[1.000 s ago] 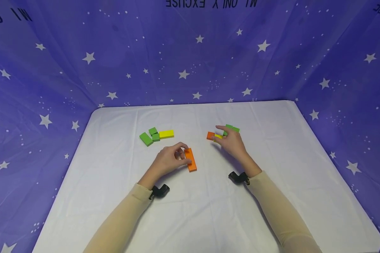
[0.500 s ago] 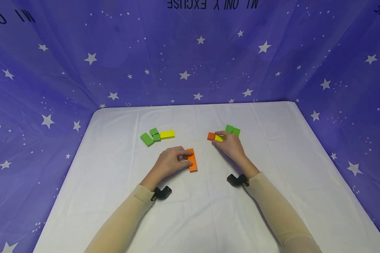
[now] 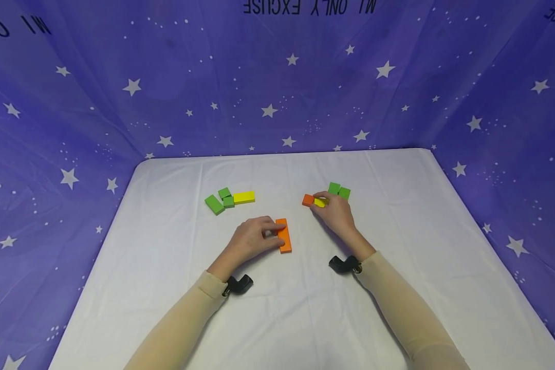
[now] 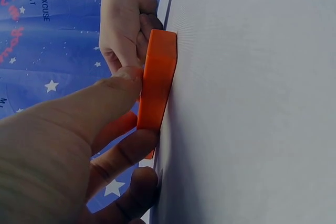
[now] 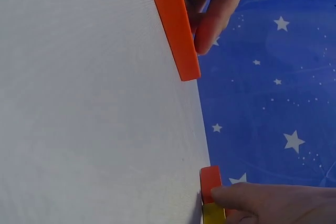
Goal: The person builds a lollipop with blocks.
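My left hand has its thumb and forefinger spread over the top of a long orange block, which lies flat on the white table. Another finger touches the orange block's side in the left wrist view. My right hand pinches a small yellow block between thumb and forefinger. Against the yellow block's left end sits a small red-orange block; in the right wrist view, the thumb tip is near where the red-orange block meets the yellow block.
Behind the right hand lie two green blocks. At the left, a larger green block, two small green cubes and a long yellow block lie close together. A purple star-printed cloth encloses the white table.
My left thumb and forefinger have come down onto the orange block, which has slid slightly right. My right hand has closed its thumb and forefinger on the small yellow block.
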The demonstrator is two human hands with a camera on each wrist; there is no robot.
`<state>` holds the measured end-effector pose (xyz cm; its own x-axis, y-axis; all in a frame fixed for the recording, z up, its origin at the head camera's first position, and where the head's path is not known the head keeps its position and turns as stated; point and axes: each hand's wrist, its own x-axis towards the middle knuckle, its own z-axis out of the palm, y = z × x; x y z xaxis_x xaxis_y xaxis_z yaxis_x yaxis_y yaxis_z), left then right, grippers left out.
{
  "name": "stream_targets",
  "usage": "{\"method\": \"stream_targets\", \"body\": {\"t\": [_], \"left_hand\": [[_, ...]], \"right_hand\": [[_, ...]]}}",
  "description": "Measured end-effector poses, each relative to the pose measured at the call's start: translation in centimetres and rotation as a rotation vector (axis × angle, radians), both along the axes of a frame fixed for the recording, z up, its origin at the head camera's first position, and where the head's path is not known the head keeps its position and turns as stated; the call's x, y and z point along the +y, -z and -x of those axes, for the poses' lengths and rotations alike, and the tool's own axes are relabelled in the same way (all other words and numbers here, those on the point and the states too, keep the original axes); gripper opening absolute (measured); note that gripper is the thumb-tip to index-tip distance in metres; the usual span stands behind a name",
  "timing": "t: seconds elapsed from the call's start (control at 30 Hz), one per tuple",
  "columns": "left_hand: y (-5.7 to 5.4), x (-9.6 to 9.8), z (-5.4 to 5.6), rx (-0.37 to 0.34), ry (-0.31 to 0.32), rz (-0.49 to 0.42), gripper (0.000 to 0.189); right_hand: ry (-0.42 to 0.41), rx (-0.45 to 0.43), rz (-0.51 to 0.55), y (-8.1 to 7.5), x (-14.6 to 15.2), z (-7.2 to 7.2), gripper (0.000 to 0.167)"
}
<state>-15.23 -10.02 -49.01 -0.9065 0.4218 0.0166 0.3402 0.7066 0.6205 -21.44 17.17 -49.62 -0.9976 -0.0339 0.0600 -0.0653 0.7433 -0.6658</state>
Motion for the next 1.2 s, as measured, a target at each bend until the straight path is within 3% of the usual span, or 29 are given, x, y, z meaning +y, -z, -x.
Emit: {"method": "stream_targets", "body": {"t": [0.27, 0.57, 1.2], "left_hand": [[-0.3, 0.2, -0.2, 0.029, 0.045, 0.033, 0.043], [-0.3, 0.7, -0.5, 0.03, 0.041, 0.114, 0.046], [-0.1, 1.4, -0.8, 0.13, 0.076, 0.208, 0.045]], "right_hand": [[-0.021, 0.008, 0.018, -0.4, -0.2, -0.2, 0.038], [-0.071, -0.002, 0.058, -1.2, -0.7, -0.7, 0.038], [-0.173, -0.049, 0.095, -1.8, -2.0, -1.6, 0.035]]}}
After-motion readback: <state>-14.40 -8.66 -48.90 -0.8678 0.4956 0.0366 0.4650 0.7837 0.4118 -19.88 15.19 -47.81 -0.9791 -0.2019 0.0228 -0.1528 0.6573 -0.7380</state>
